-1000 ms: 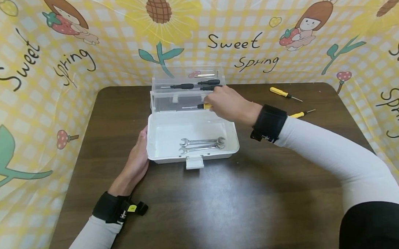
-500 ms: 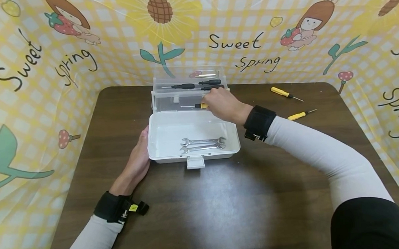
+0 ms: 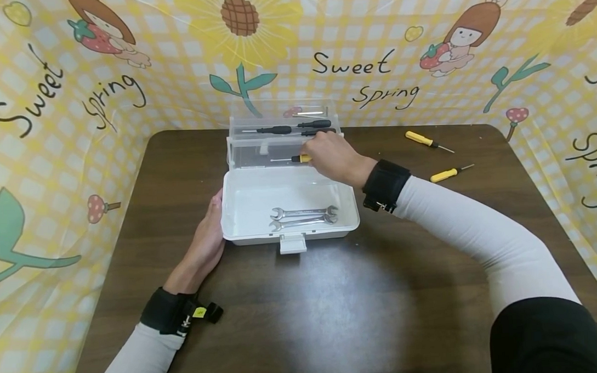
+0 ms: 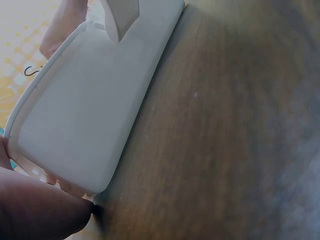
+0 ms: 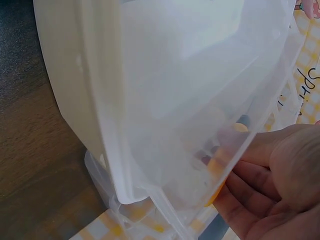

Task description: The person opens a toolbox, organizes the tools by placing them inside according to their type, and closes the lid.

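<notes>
A white toolbox (image 3: 251,196) stands with its lid up and clear trays (image 3: 248,152) raised behind it. My right hand (image 3: 333,158) reaches to the lower tray and grips the yellow handle of a screwdriver (image 3: 303,159), its shaft pointing left. In the right wrist view the handle (image 5: 218,165) shows partly through the clear plastic, fingers about it. My left hand (image 3: 208,233) rests along the box's left side with fingers extended; in the left wrist view a finger touches the box's corner. Silver wrenches (image 3: 304,213) lie inside the white base.
Black-handled screwdrivers (image 3: 275,129) lie in the upper tray, with thin metal pieces (image 3: 309,115) behind them. Two yellow screwdrivers, one farther back (image 3: 419,138) and one nearer (image 3: 444,174), lie right of the box on the brown table (image 3: 263,319). A patterned cloth surrounds the table.
My right hand and forearm have shifted slightly left with the yellow screwdriver at the tray, mostly in the first half second. The left hand stays against the box.
</notes>
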Tool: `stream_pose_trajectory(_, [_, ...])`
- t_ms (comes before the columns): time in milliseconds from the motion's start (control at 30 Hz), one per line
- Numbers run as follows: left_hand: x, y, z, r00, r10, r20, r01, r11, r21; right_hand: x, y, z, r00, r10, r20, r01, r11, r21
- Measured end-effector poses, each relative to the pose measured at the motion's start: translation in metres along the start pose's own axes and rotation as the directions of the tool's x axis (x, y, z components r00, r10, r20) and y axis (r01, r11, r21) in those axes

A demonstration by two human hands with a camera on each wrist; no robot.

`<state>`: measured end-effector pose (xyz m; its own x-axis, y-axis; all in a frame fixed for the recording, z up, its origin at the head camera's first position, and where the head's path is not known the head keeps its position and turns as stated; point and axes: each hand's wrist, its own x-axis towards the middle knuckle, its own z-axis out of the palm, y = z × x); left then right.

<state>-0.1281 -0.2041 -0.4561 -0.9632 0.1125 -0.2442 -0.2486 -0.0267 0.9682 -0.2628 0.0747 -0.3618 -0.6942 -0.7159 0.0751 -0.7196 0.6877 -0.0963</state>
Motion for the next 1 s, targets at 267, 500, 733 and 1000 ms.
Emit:
stream_pose_trajectory(267, [0.0, 0.0, 0.001, 1.0, 0.003, 0.007, -0.003, 1.0, 0.003, -0.002, 0.002, 0.002, 1.0, 0.004, -0.018, -0.004, 1.0, 0.014])
stream_pose_trajectory(500, [0.0, 0.001, 0.001, 1.0, -0.003, 0.01, 0.003, 1.0, 0.009, -0.004, 0.002, 0.001, 1.0, -0.004, -0.029, 0.004, 1.0, 0.017])
stream_pose_trajectory(733, [0.0, 0.001, 0.001, 1.0, -0.006, 0.006, 0.006, 1.0, 0.011, -0.007, 0.001, -0.002, 0.999, -0.007, -0.051, 0.009, 0.999, 0.038])
stream_pose_trajectory(1000, [0.0, 0.001, 0.002, 1.0, -0.009, 0.002, 0.009, 1.0, 0.015, -0.015, 0.0, -0.011, 0.999, -0.003, -0.043, 0.006, 0.998, 0.061])
